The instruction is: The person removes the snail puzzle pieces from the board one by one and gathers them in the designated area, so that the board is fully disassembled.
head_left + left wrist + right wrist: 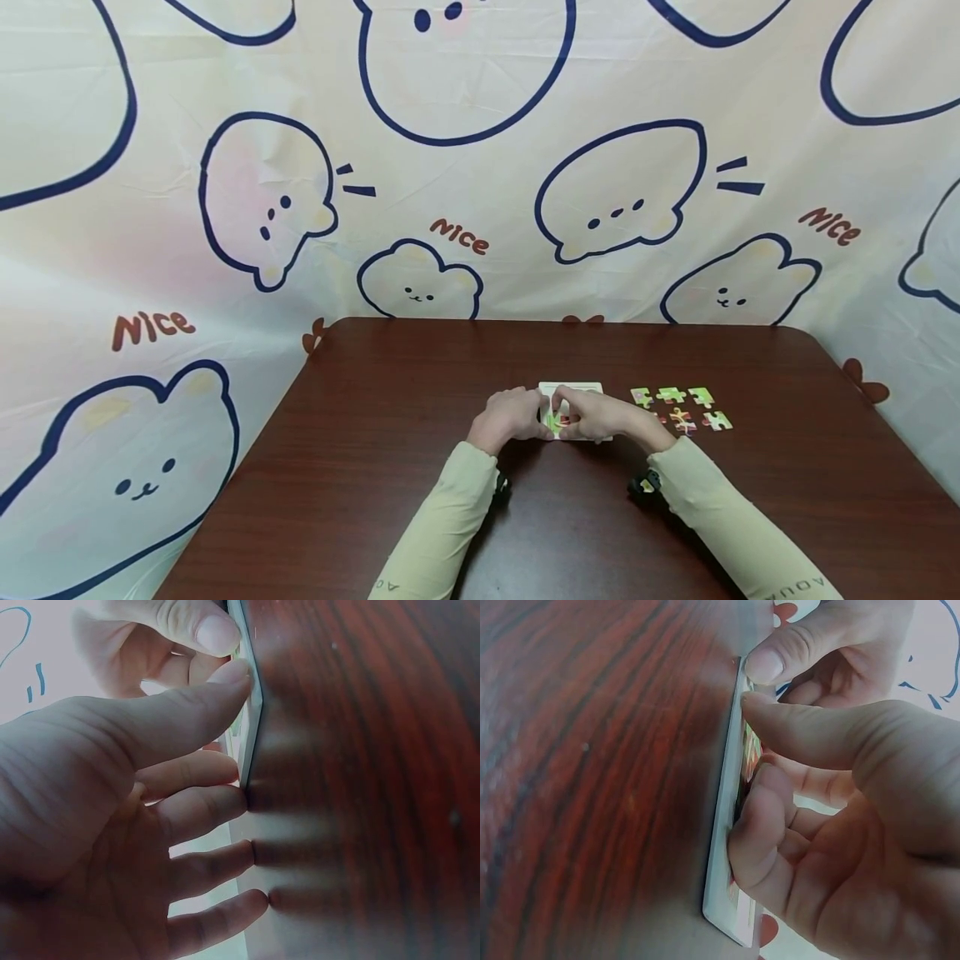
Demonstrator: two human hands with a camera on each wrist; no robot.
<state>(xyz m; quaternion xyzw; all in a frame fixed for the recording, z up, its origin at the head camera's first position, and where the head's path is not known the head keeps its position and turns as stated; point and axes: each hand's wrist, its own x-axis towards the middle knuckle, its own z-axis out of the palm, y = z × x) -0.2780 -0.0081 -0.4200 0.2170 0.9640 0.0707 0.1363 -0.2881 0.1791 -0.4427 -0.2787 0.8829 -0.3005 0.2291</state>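
A shallow white puzzle tray (571, 386) lies on the table, with brightly coloured jigsaw pieces (557, 423) showing in it between the hands. My left hand (512, 415) is at the tray's left side; its thumb (217, 694) touches the near rim and its fingers are spread, the lower fingertips down at the table. From the right, my right hand (596, 415) reaches over the tray. Its thumb tip (757, 705) rests at the near rim beside the pieces, and its bent fingers (761, 825) lie over the tray. Whether they pinch a piece I cannot tell.
Several loose green, yellow and red jigsaw pieces (671, 395) lie on the brown table (420, 367) to the right of the tray, some close behind the right wrist. A printed cloth (510, 183) with cartoon outlines hangs behind the table.
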